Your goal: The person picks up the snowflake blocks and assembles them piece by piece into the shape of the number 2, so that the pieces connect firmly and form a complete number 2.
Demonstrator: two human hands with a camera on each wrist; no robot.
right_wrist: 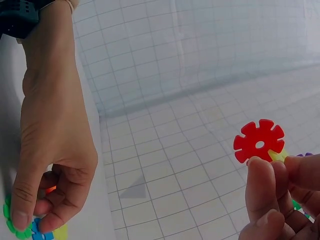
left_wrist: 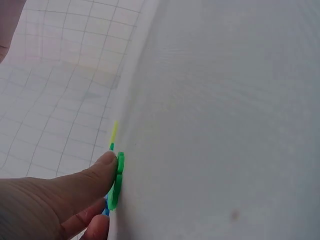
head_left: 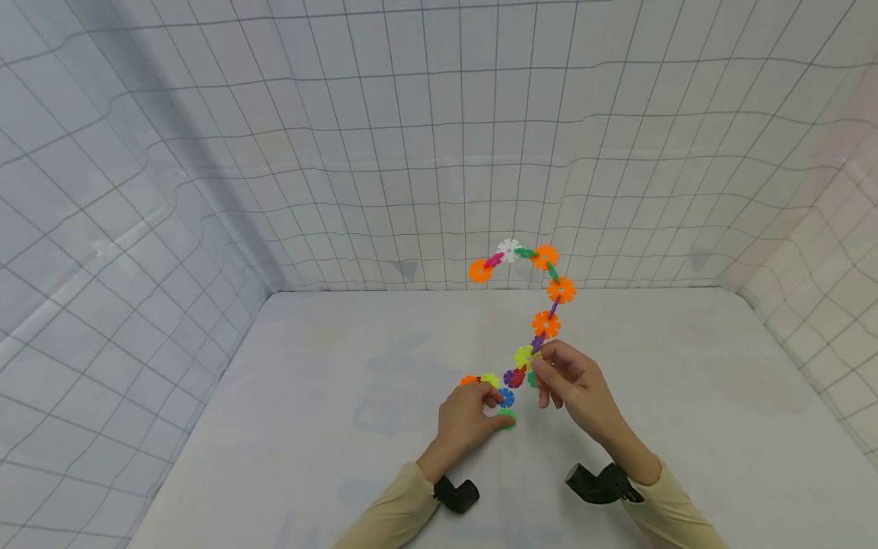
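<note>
The table [head_left: 329, 465] has a flat white surface with a straight far edge, faint grey patches [head_left: 377, 418] left of centre and, in the left wrist view, one small brownish spot [left_wrist: 234, 214]. Near its middle, a green disc [head_left: 508, 412], a blue disc [head_left: 507, 397], a yellow disc [head_left: 490, 378] and an orange disc [head_left: 468, 380] are located low, at the left fingers [head_left: 485, 391]. Whether these discs contact the surface cannot be confirmed.
</note>
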